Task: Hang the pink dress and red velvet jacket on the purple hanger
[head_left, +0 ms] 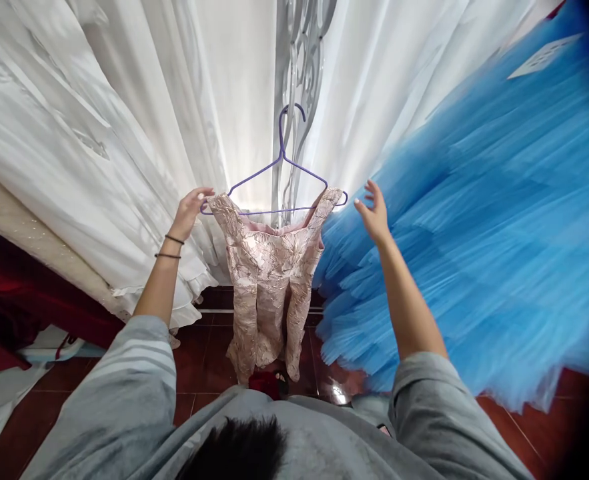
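Note:
A pale pink brocade dress (274, 257) with long sleeves hangs by its wide shoulder straps on a purple wire hanger (281, 160). The hanger's hook is at an ornate white metal stand (299, 73); whether it bears on it, I cannot tell. My left hand (188, 210) has its fingers bent at the left strap, beside the hanger's left end, and seems to pinch the strap. To the right of the hanger's other end, my right hand (375, 212) is held up with fingers apart, touching neither hanger nor dress.
White gowns (124, 113) hang on the left and behind. A full blue tulle skirt (469, 227) fills the right side, close to my right arm. Dark red cloth (39, 293) lies at the far left. Below is a dark red tiled floor (194, 360).

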`<state>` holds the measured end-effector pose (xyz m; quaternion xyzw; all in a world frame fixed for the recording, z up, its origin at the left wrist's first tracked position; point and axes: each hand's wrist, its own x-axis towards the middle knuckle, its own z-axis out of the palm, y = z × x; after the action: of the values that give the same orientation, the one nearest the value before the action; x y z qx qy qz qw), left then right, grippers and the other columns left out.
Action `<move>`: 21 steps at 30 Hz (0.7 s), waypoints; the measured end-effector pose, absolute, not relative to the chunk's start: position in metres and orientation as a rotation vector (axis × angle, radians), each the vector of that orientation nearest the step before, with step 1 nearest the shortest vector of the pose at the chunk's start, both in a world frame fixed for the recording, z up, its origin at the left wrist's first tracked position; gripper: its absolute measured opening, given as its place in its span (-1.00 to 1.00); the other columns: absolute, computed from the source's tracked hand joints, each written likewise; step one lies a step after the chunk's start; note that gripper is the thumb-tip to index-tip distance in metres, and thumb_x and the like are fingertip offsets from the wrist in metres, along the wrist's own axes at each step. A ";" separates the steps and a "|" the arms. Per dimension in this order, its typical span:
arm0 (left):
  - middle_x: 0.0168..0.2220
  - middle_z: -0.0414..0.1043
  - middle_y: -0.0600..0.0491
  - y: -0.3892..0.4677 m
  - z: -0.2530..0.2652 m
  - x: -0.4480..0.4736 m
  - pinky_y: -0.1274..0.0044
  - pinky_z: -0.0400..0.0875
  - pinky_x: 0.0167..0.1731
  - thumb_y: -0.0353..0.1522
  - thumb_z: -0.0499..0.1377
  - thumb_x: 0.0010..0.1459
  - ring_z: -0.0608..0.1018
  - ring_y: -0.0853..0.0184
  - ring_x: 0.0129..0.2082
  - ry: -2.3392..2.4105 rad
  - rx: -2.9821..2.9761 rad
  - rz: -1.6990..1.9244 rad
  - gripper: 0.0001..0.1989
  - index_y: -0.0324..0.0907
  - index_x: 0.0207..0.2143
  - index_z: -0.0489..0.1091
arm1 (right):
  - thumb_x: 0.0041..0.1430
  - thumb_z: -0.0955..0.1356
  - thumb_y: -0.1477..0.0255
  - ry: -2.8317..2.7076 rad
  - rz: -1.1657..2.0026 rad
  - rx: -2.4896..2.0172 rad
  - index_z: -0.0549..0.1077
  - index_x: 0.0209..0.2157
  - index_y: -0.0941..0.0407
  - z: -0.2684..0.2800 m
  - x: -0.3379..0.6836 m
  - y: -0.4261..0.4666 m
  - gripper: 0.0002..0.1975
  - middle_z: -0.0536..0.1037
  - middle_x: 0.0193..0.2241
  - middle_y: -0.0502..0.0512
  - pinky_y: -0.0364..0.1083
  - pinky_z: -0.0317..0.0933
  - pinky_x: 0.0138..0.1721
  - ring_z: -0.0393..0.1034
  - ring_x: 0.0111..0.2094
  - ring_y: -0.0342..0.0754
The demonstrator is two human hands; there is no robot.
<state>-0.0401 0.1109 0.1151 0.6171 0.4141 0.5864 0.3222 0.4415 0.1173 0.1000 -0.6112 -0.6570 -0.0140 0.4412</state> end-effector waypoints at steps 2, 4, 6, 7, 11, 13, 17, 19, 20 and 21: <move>-0.08 0.58 -0.13 0.123 0.131 -0.031 0.47 0.43 0.00 -0.02 0.32 0.00 0.56 0.19 -0.03 1.149 1.797 1.415 -0.48 -0.23 -0.14 0.54 | 0.26 0.33 0.11 -1.726 0.133 -1.309 0.28 0.28 0.18 0.125 0.445 0.141 -0.33 0.42 0.20 0.35 -0.02 0.38 -0.04 0.38 0.12 0.08; -0.24 0.59 -0.09 0.129 0.134 -0.022 0.49 0.45 -0.11 -0.10 0.35 -0.01 0.57 0.24 -0.19 1.213 1.824 1.353 -0.57 -0.30 -0.27 0.56 | 0.15 0.39 0.06 -1.833 0.335 -1.169 0.46 0.12 0.18 0.135 0.439 0.152 -0.38 0.56 0.03 0.28 0.01 0.37 -0.03 0.43 0.02 0.08; -0.40 0.53 -0.03 0.129 0.130 -0.017 0.53 0.45 -0.28 -0.12 0.35 -0.01 0.53 0.31 -0.36 1.254 1.750 1.376 -0.61 -0.32 -0.36 0.54 | 0.10 0.41 0.08 -1.851 0.455 -1.142 0.58 -0.07 0.21 0.134 0.432 0.155 -0.47 0.63 -0.19 0.22 0.00 0.38 -0.10 0.46 -0.17 0.02; -0.44 0.49 0.00 0.127 0.126 -0.018 0.54 0.43 -0.36 -0.12 0.35 -0.01 0.50 0.34 -0.42 1.255 1.699 1.402 -0.61 -0.32 -0.37 0.53 | 0.09 0.41 0.10 -1.823 0.477 -1.141 0.61 -0.15 0.22 0.132 0.430 0.154 -0.51 0.63 -0.28 0.19 -0.02 0.38 -0.17 0.45 -0.27 -0.02; -0.50 0.42 0.07 0.114 0.106 -0.035 0.56 0.41 -0.51 -0.07 0.39 -0.09 0.47 0.37 -0.51 1.225 1.453 1.537 -0.55 -0.29 -0.34 0.50 | -0.02 0.46 0.14 -1.673 0.478 -1.107 0.64 -0.31 0.21 0.124 0.435 0.146 -0.59 0.56 -0.49 0.06 -0.11 0.31 -0.38 0.36 -0.48 -0.13; -0.52 0.41 0.08 0.109 0.089 -0.047 0.57 0.41 -0.54 -0.06 0.41 -0.13 0.46 0.38 -0.54 1.241 1.306 1.602 -0.53 -0.29 -0.37 0.48 | -0.08 0.49 0.13 -1.605 0.508 -1.072 0.64 -0.36 0.19 0.120 0.440 0.141 -0.60 0.56 -0.51 0.04 -0.12 0.30 -0.40 0.35 -0.50 -0.14; -0.51 0.45 0.08 0.093 0.032 -0.052 0.59 0.42 -0.51 -0.11 0.42 -0.10 0.47 0.41 -0.54 1.303 0.957 1.585 -0.57 -0.27 -0.38 0.45 | -0.25 0.56 0.12 -1.379 0.679 -1.087 0.61 -0.43 0.17 0.090 0.442 0.129 -0.58 0.56 -0.54 -0.01 -0.11 0.33 -0.38 0.36 -0.50 -0.14; -0.48 0.47 0.09 0.075 -0.006 -0.040 0.59 0.44 -0.48 -0.14 0.41 -0.05 0.48 0.43 -0.53 1.333 0.818 1.520 -0.60 -0.26 -0.33 0.44 | -0.26 0.56 0.17 -1.193 0.765 -1.176 0.59 -0.45 0.16 0.056 0.433 0.112 -0.62 0.52 -0.58 -0.06 -0.14 0.30 -0.42 0.32 -0.52 -0.16; -0.49 0.47 0.09 0.063 -0.027 -0.031 0.59 0.44 -0.48 -0.15 0.40 -0.02 0.48 0.43 -0.52 1.350 0.786 1.492 -0.61 -0.26 -0.32 0.43 | -0.23 0.55 0.20 -1.104 0.805 -1.227 0.57 -0.47 0.15 0.035 0.425 0.098 -0.67 0.50 -0.61 -0.09 -0.16 0.26 -0.45 0.29 -0.53 -0.17; -0.49 0.46 0.10 0.048 -0.047 -0.020 0.60 0.45 -0.48 -0.16 0.39 0.01 0.47 0.43 -0.52 1.368 0.756 1.469 -0.63 -0.25 -0.33 0.42 | -0.16 0.53 0.22 -1.046 0.833 -1.265 0.55 -0.49 0.14 0.012 0.415 0.081 -0.72 0.47 -0.63 -0.11 -0.18 0.22 -0.49 0.25 -0.55 -0.19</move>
<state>-0.0201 0.0477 -0.0468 0.3097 0.5601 0.6017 0.4779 0.4147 0.0806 0.0122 -0.5468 -0.4524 0.3602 0.6054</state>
